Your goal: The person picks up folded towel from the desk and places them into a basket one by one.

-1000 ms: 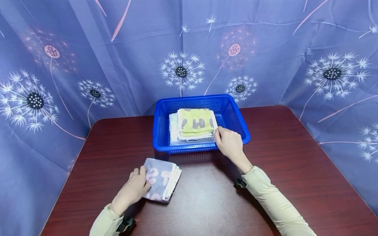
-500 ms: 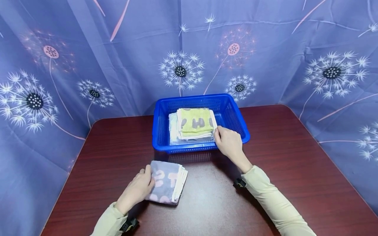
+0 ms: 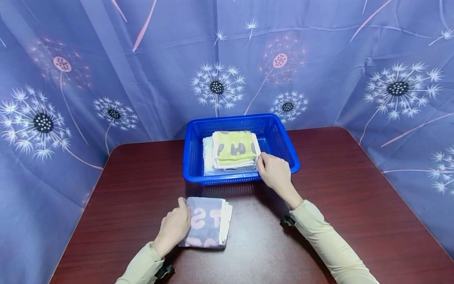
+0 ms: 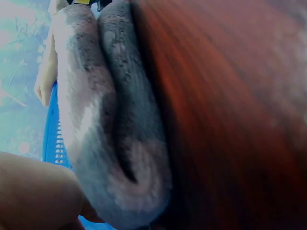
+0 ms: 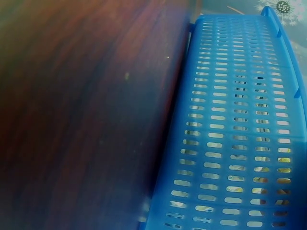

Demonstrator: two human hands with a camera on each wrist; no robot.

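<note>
A folded grey-purple towel (image 3: 205, 221) with pink letters lies low over the table, its white-edged layers facing right. My left hand (image 3: 173, 227) grips its left side. In the left wrist view, the rounded fold of that towel (image 4: 129, 187) fills the middle, with a digit (image 4: 38, 191) against it. My right hand (image 3: 276, 169) holds the front rim of the blue basket (image 3: 230, 179), fingertips beside the yellow towel's right edge. That folded yellow towel (image 3: 234, 144) tops a stack inside. The right wrist view shows only the basket's slotted wall (image 5: 225, 129), not the fingers.
A pale blue towel (image 3: 208, 165) lies under the yellow one, toward the basket's left. The basket stands at the back of the dark red wooden table (image 3: 354, 197), close to the blue dandelion-print curtain (image 3: 159, 71).
My left hand and the grey-purple towel have moved right and slightly nearer, and the towel has turned a little to lie straighter. My right hand and the basket have stayed put.
</note>
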